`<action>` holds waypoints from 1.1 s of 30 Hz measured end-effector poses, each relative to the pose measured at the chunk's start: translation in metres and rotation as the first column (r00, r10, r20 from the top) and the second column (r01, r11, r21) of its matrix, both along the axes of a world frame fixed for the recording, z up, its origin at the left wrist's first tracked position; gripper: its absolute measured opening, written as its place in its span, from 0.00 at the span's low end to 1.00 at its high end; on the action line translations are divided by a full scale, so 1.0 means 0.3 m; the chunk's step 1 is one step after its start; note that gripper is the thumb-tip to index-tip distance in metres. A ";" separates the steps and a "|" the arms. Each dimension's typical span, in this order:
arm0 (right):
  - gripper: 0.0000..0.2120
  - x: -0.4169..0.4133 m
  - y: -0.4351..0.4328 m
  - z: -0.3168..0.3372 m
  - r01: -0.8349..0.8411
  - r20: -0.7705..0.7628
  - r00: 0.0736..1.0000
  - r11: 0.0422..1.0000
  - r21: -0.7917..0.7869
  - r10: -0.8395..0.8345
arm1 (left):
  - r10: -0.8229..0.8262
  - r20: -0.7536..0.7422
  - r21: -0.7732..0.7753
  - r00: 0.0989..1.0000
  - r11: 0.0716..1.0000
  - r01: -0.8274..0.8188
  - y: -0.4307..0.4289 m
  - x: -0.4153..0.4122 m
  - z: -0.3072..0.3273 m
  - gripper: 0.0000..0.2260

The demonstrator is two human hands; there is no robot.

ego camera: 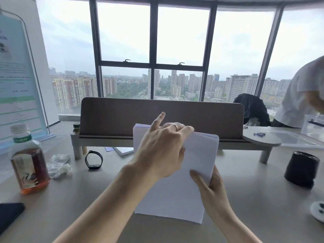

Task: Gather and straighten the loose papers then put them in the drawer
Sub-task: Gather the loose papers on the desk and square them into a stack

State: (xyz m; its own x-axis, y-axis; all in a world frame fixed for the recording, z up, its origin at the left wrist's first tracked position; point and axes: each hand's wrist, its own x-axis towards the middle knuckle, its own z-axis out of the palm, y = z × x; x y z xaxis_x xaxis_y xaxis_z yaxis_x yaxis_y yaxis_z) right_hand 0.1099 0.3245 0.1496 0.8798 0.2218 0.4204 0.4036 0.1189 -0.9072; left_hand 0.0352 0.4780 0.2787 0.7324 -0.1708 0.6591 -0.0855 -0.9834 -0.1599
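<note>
A stack of white papers point(175, 195) stands upright on its bottom edge in the middle of the desk point(254, 199). My left hand point(163, 148) lies over the stack's top edge, fingers curled on it, index finger pointing up. My right hand point(213, 186) grips the stack's right side, thumb on the front sheet. The top edges of the sheets look slightly fanned. No drawer is in view.
A tea bottle point(28, 160), crumpled plastic point(58, 165) and a black wristband point(93, 159) sit at the left. A brown-backed shelf riser point(161, 116) stands behind the papers. A black cup point(300, 168) stands at the right. Another person point(301, 95) leans at the far right.
</note>
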 end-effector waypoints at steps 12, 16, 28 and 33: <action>0.14 0.009 0.003 -0.008 -0.015 -0.012 1.000 1.000 0.016 0.015 | 0.013 0.281 -0.905 0.960 0.337 0.260 0.212 -0.039 -0.205 0.43; 0.09 0.013 0.025 -0.027 0.041 -0.038 0.999 0.997 0.063 -0.039 | -0.264 0.081 -0.997 0.961 -0.032 0.076 0.203 -0.027 -0.407 0.18; 0.12 0.004 0.072 -0.079 0.004 -0.019 1.000 0.988 -0.153 -0.006 | -0.185 0.030 -0.988 0.982 -0.157 0.001 0.251 -0.036 -0.478 0.11; 0.17 0.003 0.055 -0.077 0.020 -0.040 0.999 0.976 -0.217 -0.029 | -0.247 0.070 -0.987 0.966 -0.159 0.031 0.257 -0.049 -0.485 0.10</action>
State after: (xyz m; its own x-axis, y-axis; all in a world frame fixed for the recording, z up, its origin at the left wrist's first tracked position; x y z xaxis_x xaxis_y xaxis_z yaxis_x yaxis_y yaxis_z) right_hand 0.1109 0.3409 0.1266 0.9022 0.2817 0.3265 0.3641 -0.0919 -0.9268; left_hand 0.0205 0.5551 0.1333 0.8707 0.4761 0.1232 -0.1535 0.0251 0.9878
